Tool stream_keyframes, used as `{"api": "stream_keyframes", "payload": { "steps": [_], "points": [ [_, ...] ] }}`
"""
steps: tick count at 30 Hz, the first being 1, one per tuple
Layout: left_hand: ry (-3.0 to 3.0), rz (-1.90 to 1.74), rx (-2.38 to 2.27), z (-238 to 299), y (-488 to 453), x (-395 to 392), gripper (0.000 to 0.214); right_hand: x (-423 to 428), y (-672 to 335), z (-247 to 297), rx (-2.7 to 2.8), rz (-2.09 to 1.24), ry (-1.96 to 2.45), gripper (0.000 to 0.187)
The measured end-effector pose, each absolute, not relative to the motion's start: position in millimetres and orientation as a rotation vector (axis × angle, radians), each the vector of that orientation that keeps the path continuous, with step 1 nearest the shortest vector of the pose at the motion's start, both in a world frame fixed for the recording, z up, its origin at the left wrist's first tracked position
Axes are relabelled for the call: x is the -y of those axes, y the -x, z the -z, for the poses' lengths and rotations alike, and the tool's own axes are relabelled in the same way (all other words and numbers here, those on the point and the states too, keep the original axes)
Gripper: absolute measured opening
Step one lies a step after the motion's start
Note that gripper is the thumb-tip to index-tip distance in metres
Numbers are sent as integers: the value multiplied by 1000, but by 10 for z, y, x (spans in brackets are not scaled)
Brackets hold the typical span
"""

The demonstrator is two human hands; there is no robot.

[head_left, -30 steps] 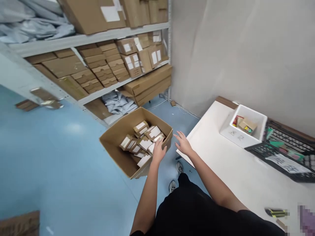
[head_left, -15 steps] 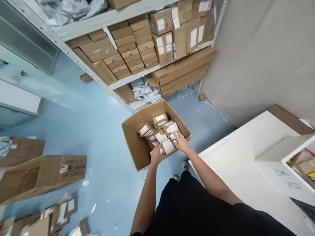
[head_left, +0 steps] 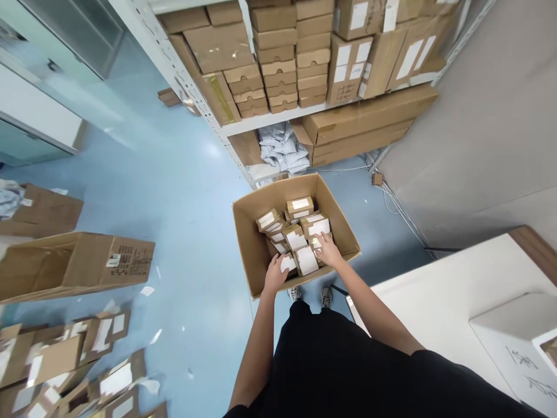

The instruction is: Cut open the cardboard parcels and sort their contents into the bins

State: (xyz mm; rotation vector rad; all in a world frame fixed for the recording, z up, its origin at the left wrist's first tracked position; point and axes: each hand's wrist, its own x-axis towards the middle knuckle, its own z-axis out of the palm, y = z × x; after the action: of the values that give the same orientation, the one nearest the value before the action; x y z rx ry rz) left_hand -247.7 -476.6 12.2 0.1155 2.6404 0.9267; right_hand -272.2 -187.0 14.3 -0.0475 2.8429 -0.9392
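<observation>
An open cardboard carton point(head_left: 248, 244) stands on the blue floor just in front of my feet. It holds several small brown boxes point(head_left: 300, 223) with white labels. My left hand point(head_left: 275, 274) reaches into its near side, fingers curled round a small labelled box point(head_left: 288, 263). My right hand point(head_left: 327, 248) is also inside, with its fingers bent over another small box point(head_left: 316, 241) near the right wall; whether it grips that box I cannot make out.
A metal rack point(head_left: 278, 113) behind the carton is packed with brown boxes and grey mailer bags. Empty cartons point(head_left: 73, 264) and flattened small boxes point(head_left: 65, 366) litter the floor at left. A white table point(head_left: 435, 307) with a white bin point(head_left: 517, 342) is at right.
My right hand left the table edge and went down into the carton. My left hand sank deeper onto a small box. My view swung left and downward.
</observation>
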Motion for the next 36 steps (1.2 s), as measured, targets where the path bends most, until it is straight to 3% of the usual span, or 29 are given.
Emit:
{"api": "stream_keyframes", "payload": {
  "steps": [8, 15, 20, 31, 36],
  "points": [
    [-152, -917, -2575, 187, 3124, 5049, 60, 2224, 3136, -251, -2750, 779, -56, 74],
    [-235, -812, -2497, 404, 3502, 4866, 60, 2226, 3308, 94, -2593, 691, -140, 76],
    [-282, -707, -2482, 725, 3644, 4728, 64, 1949, 3554, 577, -2528, 588, -205, 75],
    [-318, -482, -2328, 1912, 4683, 3774, 75, 1167, 4756, 2144, -2318, 436, -147, 105],
    [-317, -443, -2336, 2295, 4928, 3363, 75, 1115, 4744, 2567, -2256, 421, -70, 109]
  ]
}}
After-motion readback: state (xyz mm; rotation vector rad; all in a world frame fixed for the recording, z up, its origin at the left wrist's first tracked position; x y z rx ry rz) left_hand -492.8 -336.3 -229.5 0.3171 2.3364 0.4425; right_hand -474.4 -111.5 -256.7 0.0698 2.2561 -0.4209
